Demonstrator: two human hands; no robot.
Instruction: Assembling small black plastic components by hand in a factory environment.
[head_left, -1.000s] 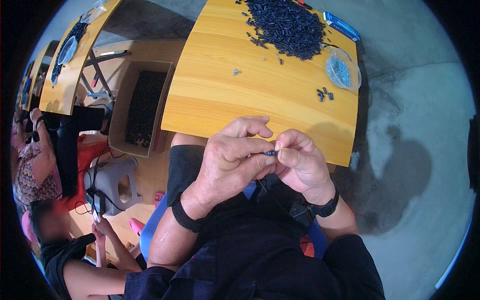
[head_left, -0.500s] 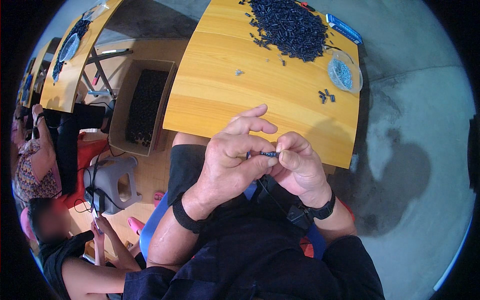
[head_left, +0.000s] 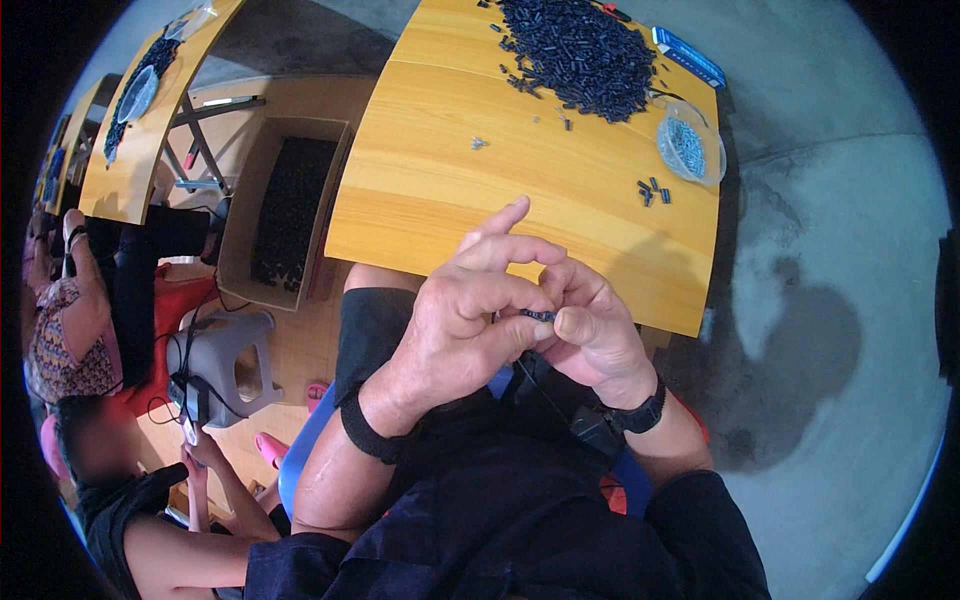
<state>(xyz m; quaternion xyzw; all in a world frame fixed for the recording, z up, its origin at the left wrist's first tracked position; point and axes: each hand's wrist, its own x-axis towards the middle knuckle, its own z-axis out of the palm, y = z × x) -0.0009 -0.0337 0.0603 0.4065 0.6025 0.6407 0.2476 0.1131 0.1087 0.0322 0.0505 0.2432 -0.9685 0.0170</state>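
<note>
Above my lap, my left hand [head_left: 465, 310] pinches a small dark ribbed piece [head_left: 537, 315] between thumb and index finger. Its other fingers stretch outward, off the piece. Close against the piece's right end is my right hand [head_left: 598, 335], with the thumb and fingers curled together. Whatever lies between those right fingertips is hidden. Both hands are just off the near edge of the yellow wooden table [head_left: 430, 205].
On the table are a heap of small dark cylindrical pieces [head_left: 585, 60], a clear bowl of small silvery parts [head_left: 688, 148], a blue box [head_left: 688, 57] and a few loose pieces [head_left: 655, 191]. Left of it stands a carton of dark pieces [head_left: 290, 210]. Another person [head_left: 170, 510] sits near a grey stool [head_left: 225, 365].
My right thumb and index finger have shifted slightly on the piece's right end, the index rising toward the left fingers. My left hand keeps its pinch almost in place.
</note>
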